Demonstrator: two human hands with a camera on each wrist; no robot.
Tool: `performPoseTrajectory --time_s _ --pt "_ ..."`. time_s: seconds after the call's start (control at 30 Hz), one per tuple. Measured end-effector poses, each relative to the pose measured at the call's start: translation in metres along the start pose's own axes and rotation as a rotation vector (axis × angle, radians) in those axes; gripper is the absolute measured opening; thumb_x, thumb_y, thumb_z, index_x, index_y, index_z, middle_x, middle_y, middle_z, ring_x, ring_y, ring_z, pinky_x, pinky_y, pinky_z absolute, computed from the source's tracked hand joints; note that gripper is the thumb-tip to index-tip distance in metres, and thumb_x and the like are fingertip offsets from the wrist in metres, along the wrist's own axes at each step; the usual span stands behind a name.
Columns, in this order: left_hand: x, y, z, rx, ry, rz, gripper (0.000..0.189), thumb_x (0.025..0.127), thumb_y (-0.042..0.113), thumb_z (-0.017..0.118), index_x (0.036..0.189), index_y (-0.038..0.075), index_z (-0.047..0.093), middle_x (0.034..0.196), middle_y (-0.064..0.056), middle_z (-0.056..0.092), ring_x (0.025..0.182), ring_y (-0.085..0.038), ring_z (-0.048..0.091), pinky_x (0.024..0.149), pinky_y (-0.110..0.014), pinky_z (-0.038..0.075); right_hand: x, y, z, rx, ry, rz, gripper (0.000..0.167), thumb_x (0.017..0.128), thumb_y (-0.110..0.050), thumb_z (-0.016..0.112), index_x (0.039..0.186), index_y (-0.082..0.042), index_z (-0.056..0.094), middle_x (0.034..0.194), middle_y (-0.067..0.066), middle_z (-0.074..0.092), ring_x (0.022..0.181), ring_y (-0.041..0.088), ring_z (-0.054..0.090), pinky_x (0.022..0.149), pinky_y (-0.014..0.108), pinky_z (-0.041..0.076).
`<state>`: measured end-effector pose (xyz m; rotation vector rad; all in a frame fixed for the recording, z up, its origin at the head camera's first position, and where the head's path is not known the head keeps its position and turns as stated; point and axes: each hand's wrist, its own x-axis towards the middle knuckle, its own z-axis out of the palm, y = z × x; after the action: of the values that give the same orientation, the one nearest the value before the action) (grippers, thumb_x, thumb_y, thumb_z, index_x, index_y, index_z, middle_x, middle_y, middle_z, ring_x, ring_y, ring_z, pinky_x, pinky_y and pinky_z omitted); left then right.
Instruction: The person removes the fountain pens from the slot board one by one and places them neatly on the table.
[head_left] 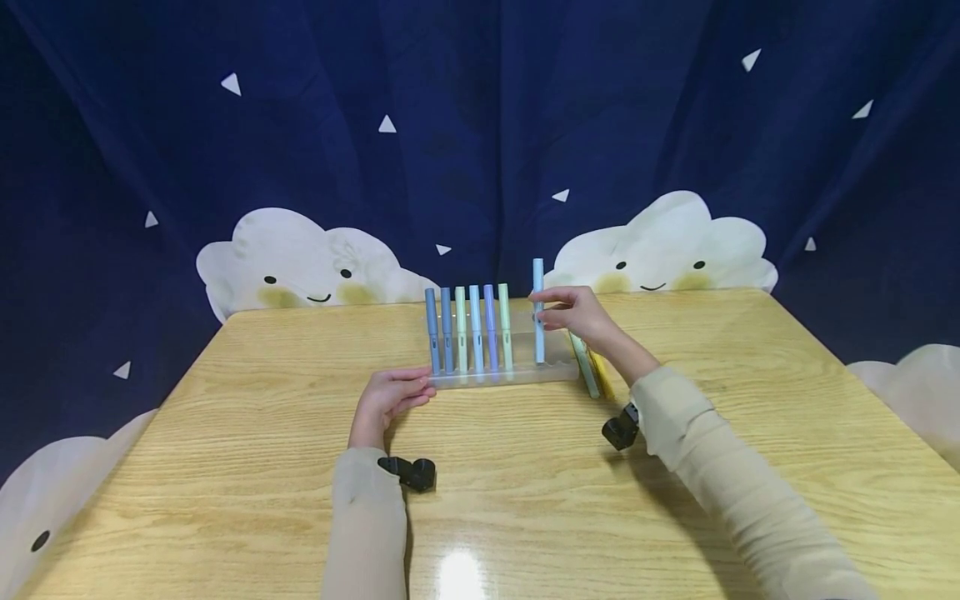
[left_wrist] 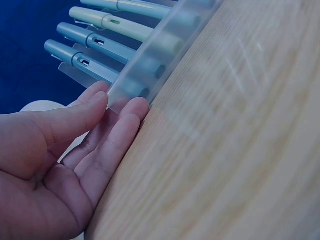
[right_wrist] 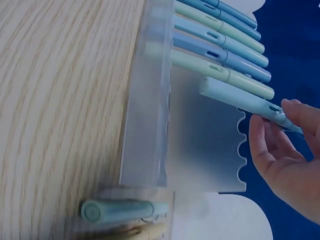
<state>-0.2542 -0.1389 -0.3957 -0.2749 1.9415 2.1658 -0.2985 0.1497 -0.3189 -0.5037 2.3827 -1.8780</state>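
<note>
A light blue pen (head_left: 540,346) is pinched between the thumb and fingers of my right hand (head_left: 585,318), held above the right part of a clear pen rack (head_left: 543,372). In the right wrist view this pen (right_wrist: 235,95) slants close over the rack's bare slots, beside a pale green pen (right_wrist: 220,72). At the rack's left end, my left hand (head_left: 393,396) grips the corner; thumb and fingertips meet the frosted edge (left_wrist: 120,95) in the left wrist view. Several capped pens stand side by side in the rack's left part: dark blue, pale green, light blue and violet.
A green pen (head_left: 585,367) and a yellow pen (head_left: 602,375) lie on the wooden table (head_left: 510,467) just right of the rack, partly under the right forearm. Behind the table hangs a dark blue curtain (head_left: 465,150) with white clouds. Each wrist carries a small black camera (head_left: 621,427).
</note>
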Motion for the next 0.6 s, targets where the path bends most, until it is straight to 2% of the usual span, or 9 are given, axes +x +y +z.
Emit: performPoseTrajectory --time_s 0.27,0.6 --pt "0.000 -0.001 0.000 -0.004 -0.001 -0.001 0.030 0.084 -0.007 0.056 0.114 -0.012 0.054 0.078 -0.014 0.066 0.067 -0.016 0.064 0.066 -0.026 0.055 -0.004 0.002 -0.014 -0.049 0.054 -0.013 0.032 0.083 0.008 0.057 0.114 0.012 0.054 0.096 0.011 0.060 0.070 0.007 0.060 0.066 0.026 0.054" --pt "0.001 -0.002 0.000 -0.011 -0.010 0.011 0.030 0.084 -0.008 0.055 0.114 -0.013 0.053 0.079 -0.016 0.065 0.067 -0.017 0.064 0.066 -0.026 0.055 -0.010 0.007 -0.033 -0.080 0.082 0.004 0.037 0.082 0.009 0.057 0.118 0.012 0.050 0.100 0.018 0.059 0.069 0.005 0.059 0.063 0.021 0.054"
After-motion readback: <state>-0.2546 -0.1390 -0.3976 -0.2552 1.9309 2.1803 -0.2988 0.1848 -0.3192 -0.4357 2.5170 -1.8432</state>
